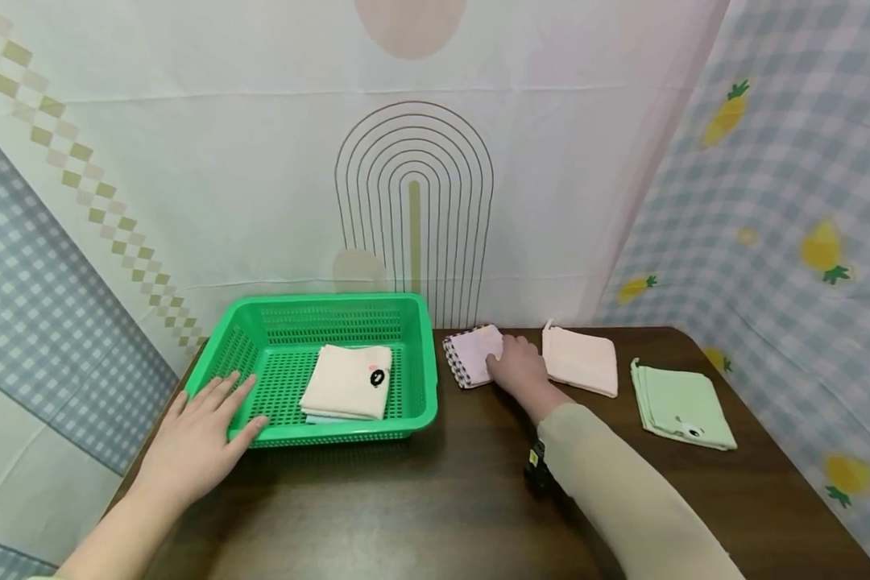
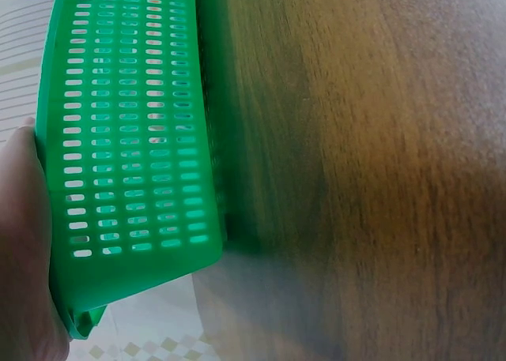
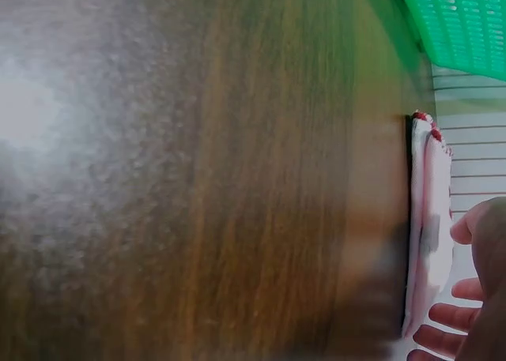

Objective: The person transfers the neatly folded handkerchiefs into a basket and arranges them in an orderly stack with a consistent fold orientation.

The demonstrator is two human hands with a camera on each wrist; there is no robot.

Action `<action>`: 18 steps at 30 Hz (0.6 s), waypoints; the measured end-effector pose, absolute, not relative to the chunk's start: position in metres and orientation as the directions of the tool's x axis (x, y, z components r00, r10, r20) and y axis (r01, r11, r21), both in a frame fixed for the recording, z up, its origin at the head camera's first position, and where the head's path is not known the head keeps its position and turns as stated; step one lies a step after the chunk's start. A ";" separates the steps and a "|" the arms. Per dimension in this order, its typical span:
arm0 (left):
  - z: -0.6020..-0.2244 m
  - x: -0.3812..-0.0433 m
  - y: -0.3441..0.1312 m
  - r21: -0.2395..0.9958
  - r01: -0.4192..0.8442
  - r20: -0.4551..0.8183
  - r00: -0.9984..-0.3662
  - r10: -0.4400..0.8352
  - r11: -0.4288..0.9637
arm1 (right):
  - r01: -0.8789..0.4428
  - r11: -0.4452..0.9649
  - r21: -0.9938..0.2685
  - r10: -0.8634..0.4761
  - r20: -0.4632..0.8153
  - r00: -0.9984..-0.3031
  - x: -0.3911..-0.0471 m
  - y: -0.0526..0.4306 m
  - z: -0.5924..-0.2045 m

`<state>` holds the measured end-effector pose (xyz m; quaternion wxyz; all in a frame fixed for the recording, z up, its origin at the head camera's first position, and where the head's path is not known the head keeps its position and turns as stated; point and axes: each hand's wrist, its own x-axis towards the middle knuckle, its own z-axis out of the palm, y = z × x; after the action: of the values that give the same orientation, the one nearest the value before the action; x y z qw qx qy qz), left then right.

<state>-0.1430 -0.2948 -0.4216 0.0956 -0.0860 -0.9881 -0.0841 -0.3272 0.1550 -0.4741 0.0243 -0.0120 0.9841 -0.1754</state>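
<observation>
My left hand point(image 1: 196, 439) rests on the near left corner of the green plastic basket point(image 1: 424, 362), fingers spread over its rim. Inside the basket lies a folded cream towel point(image 1: 344, 379) with a small black face print, and a light blue cloth point(image 1: 326, 419) peeks out beneath it. To the right of the basket is a folded lilac towel point(image 1: 471, 354) with a checked edge, flat on the table. My right hand point(image 1: 520, 366) is over its right side, thumb and fingers apart in the right wrist view; the head view hides the fingertips.
A folded pale pink towel point(image 1: 583, 361) lies just right of my right hand. Farther right is a folded green towel point(image 1: 685, 403) with a face print. The brown wooden table point(image 1: 406, 515) meets a hanging printed cloth point(image 1: 261, 193) at its back edge.
</observation>
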 end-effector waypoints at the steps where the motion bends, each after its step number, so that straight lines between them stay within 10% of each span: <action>1: -0.422 -0.143 -0.295 0.150 0.185 0.202 -0.967 0.153 0.971 | -0.010 0.939 -0.343 -0.029 -0.050 -0.998 -0.329 0.154 -0.475; 18: -0.421 -0.142 -0.295 0.142 0.181 0.205 -0.967 0.150 0.973 | 0.047 0.952 -0.302 0.010 -0.124 -0.992 -0.340 0.150 -0.475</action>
<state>-0.1420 -0.2947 -0.4210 0.0971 -0.0838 -0.9885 -0.0800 -0.3397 0.1500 -0.4750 0.0607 0.0145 0.9861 -0.1539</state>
